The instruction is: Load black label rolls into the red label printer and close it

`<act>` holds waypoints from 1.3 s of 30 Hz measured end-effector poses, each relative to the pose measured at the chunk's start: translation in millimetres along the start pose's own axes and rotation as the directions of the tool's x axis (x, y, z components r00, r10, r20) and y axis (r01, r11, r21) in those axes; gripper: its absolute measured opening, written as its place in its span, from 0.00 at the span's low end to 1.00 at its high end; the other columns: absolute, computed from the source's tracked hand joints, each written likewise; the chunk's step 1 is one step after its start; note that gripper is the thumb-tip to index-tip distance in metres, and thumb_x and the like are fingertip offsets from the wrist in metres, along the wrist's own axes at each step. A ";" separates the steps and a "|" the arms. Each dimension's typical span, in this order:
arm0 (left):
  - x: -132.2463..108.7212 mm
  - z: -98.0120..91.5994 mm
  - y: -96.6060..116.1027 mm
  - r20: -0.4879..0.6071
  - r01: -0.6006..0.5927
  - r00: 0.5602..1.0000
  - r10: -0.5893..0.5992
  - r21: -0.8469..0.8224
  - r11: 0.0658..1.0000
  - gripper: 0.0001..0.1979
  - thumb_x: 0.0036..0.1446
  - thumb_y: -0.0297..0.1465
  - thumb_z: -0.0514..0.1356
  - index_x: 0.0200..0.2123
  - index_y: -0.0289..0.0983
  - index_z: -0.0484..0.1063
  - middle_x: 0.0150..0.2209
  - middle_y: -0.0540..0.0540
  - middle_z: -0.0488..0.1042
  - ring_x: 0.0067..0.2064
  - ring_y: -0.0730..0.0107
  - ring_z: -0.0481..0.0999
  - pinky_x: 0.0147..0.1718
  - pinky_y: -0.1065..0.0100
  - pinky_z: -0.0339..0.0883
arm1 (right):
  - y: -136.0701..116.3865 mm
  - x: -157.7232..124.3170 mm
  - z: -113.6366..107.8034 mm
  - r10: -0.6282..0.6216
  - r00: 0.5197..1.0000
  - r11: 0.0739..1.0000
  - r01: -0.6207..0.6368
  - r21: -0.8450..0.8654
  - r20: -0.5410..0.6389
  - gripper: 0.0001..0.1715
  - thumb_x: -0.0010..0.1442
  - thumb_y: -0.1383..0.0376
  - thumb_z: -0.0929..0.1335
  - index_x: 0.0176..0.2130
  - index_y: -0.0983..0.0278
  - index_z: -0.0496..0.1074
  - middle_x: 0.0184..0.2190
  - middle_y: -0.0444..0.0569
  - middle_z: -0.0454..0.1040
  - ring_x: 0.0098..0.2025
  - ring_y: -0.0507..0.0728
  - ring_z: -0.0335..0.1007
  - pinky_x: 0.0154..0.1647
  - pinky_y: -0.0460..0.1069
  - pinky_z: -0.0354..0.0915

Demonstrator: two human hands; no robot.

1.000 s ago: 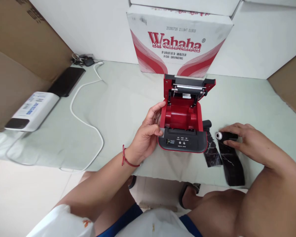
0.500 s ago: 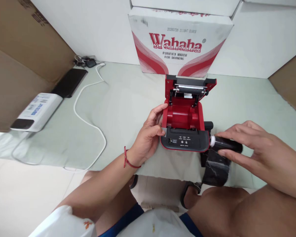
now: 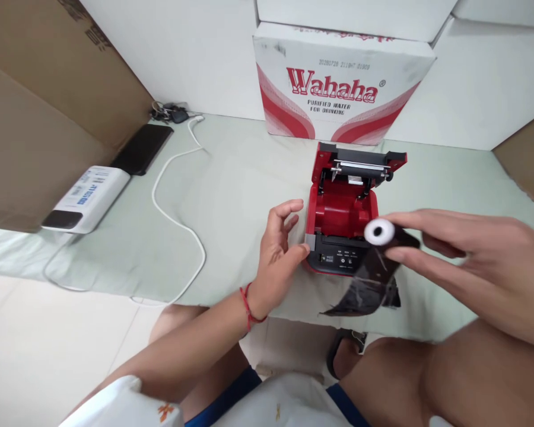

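A red and black label printer (image 3: 340,216) sits on the cloth-covered table with its lid raised and its red inner bay exposed. My left hand (image 3: 281,249) is at its left side, fingers spread and curved, the thumb at the front left corner. In my right hand (image 3: 467,255), between thumb and fingers, is a black ribbon roll (image 3: 404,237) with a white core end. It is over the printer's front right part, partly covering it. A loose, wrinkled strip of black film (image 3: 362,290) hangs from the roll past the printer's front edge.
A Wahaha water carton (image 3: 338,89) stands behind the printer against white boxes. To the left lie a white device (image 3: 89,198), a black phone-like slab (image 3: 143,149), keys (image 3: 171,112) and a white cable (image 3: 178,222). A brown cardboard wall (image 3: 57,118) borders the left.
My right hand has lifted the ribbon roll from beside the printer and turned its white end toward me, its film trailing. My left-hand fingers have come off the printer's side. The view has shifted slightly.
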State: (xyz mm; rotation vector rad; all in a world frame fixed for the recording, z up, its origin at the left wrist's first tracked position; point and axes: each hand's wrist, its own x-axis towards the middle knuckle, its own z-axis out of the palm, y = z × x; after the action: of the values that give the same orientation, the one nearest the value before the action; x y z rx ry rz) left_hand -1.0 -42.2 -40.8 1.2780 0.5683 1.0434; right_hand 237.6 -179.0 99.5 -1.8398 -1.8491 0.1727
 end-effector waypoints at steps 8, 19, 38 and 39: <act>-16.1 -3.1 3.8 0.404 -0.658 0.750 0.523 0.389 0.644 0.39 0.60 0.34 0.65 0.75 0.49 0.72 0.70 0.38 0.76 0.81 0.35 0.70 0.85 0.35 0.52 | 4.0 83.0 47.6 0.108 0.930 0.983 -0.048 -0.175 0.352 0.12 0.72 0.64 0.71 0.48 0.56 0.86 0.43 0.46 0.91 0.38 0.60 0.83 0.37 0.53 0.68; -19.3 4.5 11.2 0.505 -0.789 0.567 0.651 0.561 0.252 0.15 0.77 0.27 0.56 0.53 0.40 0.84 0.44 0.46 0.88 0.60 0.63 0.83 0.81 0.59 0.61 | -2.8 83.2 56.0 0.122 0.926 0.977 -0.048 -0.210 0.357 0.15 0.73 0.64 0.70 0.51 0.55 0.89 0.46 0.47 0.92 0.40 0.61 0.85 0.39 0.54 0.69; -23.6 11.7 23.2 0.435 -0.783 0.540 0.721 0.574 0.240 0.08 0.76 0.28 0.66 0.49 0.46 0.86 0.37 0.54 0.88 0.52 0.67 0.82 0.78 0.64 0.66 | 3.2 11.7 70.7 0.007 0.890 0.997 0.030 0.075 -0.457 0.17 0.83 0.59 0.69 0.56 0.56 0.89 0.55 0.51 0.91 0.58 0.62 0.88 0.62 0.61 0.80; -23.1 11.6 23.6 0.442 -0.782 0.544 0.713 0.576 0.239 0.09 0.76 0.28 0.66 0.49 0.47 0.86 0.37 0.54 0.88 0.52 0.67 0.83 0.77 0.64 0.67 | 2.7 3.6 73.6 -0.012 0.899 0.995 0.055 0.086 -0.437 0.16 0.83 0.62 0.69 0.57 0.56 0.89 0.54 0.51 0.91 0.58 0.62 0.89 0.62 0.60 0.80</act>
State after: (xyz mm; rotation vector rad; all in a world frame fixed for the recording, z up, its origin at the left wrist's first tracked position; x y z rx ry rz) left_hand -9.2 -69.1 -20.0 2.4919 0.2433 1.6270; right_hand 207.6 -155.7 36.2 -1.6180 -1.5272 -0.1525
